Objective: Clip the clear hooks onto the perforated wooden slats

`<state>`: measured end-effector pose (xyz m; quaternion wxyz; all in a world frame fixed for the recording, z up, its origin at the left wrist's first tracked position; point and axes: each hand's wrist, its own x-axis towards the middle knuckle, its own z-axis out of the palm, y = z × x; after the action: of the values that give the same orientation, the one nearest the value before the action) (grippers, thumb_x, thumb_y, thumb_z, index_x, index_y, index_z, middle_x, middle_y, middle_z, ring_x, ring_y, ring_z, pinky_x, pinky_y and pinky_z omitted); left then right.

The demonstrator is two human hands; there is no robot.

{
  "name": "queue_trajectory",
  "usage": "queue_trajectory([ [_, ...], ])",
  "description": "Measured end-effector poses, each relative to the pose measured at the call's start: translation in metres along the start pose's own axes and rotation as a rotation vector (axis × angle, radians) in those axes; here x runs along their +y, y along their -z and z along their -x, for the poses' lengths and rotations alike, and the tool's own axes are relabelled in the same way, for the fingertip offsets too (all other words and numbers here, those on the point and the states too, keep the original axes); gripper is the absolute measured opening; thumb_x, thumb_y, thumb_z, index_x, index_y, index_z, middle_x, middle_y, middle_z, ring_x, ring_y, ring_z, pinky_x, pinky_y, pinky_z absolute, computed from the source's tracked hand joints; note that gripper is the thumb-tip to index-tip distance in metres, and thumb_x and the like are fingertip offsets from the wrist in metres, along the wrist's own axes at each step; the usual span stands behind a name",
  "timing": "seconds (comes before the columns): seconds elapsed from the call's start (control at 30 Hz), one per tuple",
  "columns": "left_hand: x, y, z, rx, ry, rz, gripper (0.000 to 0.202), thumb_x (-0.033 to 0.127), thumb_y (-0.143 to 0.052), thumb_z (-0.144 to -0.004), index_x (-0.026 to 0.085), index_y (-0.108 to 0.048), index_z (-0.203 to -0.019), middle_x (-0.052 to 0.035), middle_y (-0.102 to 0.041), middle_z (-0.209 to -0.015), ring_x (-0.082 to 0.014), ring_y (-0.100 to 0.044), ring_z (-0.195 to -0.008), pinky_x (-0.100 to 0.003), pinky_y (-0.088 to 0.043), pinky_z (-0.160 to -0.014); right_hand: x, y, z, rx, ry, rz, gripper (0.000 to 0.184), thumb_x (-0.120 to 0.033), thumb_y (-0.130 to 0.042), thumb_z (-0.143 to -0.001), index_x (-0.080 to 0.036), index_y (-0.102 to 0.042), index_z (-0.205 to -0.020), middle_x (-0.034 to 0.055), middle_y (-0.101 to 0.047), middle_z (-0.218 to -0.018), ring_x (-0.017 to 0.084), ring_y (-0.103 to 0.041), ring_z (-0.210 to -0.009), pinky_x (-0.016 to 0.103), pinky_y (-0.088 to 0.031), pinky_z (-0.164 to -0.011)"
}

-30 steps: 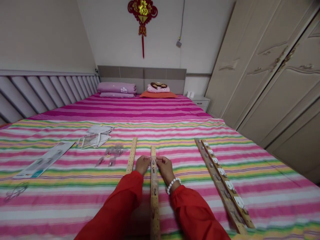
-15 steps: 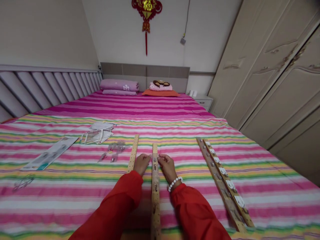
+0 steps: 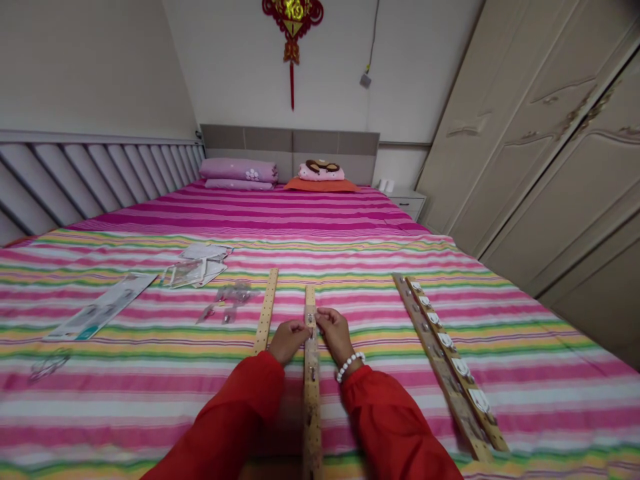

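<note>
A long, narrow wooden strip with holes (image 3: 312,393) lies lengthwise in front of me, with small clear plastic packets along it, each holding a small metal piece. My right hand (image 3: 336,333) is closed in a pinch at the right edge of the upper clear packet (image 3: 311,313). From the other side, my left hand (image 3: 289,341) has its fingertips pressed together over the strip, just below that packet; what they hold is hidden. Farther down the strip sits another packet (image 3: 313,372) with a metal piece. Close to my left hand lies a bare perforated strip (image 3: 266,308).
Two filled strips (image 3: 440,363) lie at the right, one carrying white pieces. Loose small packets (image 3: 234,297) and flat clear bags (image 3: 200,265) are at the left, near a long clear package (image 3: 103,308) and a thin looped item (image 3: 50,364). Striped cloth (image 3: 370,280) covers the bed.
My left hand has moved down toward me and right, so its fingertips now reach over the strip below the upper packet. My right hand has stayed in place.
</note>
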<state>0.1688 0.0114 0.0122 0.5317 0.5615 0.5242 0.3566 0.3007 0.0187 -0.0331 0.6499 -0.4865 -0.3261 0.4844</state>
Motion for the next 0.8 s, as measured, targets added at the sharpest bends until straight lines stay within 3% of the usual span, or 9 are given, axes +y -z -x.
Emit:
queue_trajectory([
  [0.3,0.001,0.006,0.005,-0.065,0.045,-0.026,0.007,0.022,-0.065,-0.056,0.016,-0.067,-0.060,0.0014,-0.063,-0.058,-0.0134,-0.055,-0.060,-0.024,-0.042,-0.062,-0.003,-0.001,0.002,-0.004,0.007,-0.001,0.027,-0.032,-0.071,-0.056,-0.015,-0.065,-0.077,-0.0064,-0.053,-0.052,0.009,-0.043,-0.045,0.024,-0.033,-0.047],
  [0.53,0.002,0.007,0.010,-0.105,0.056,-0.065,0.011,0.019,-0.060,-0.060,0.018,-0.070,-0.063,0.0001,-0.066,-0.062,-0.0151,-0.058,-0.064,-0.025,-0.044,-0.065,-0.004,0.000,0.003,-0.004,0.016,0.019,0.026,-0.032,-0.071,-0.057,-0.015,-0.065,-0.077,-0.0065,-0.053,-0.051,0.008,-0.041,-0.044,0.023,-0.032,-0.044],
  [0.8,0.001,0.017,-0.009,0.146,-0.067,-0.013,0.019,0.034,-0.066,-0.060,0.015,-0.065,-0.063,0.0026,-0.057,-0.052,-0.0130,-0.052,-0.056,-0.025,-0.040,-0.057,-0.005,0.000,0.002,-0.008,0.000,0.011,0.030,-0.035,-0.070,-0.058,-0.015,-0.065,-0.080,-0.0058,-0.054,-0.052,0.008,-0.042,-0.043,0.023,-0.032,-0.043],
])
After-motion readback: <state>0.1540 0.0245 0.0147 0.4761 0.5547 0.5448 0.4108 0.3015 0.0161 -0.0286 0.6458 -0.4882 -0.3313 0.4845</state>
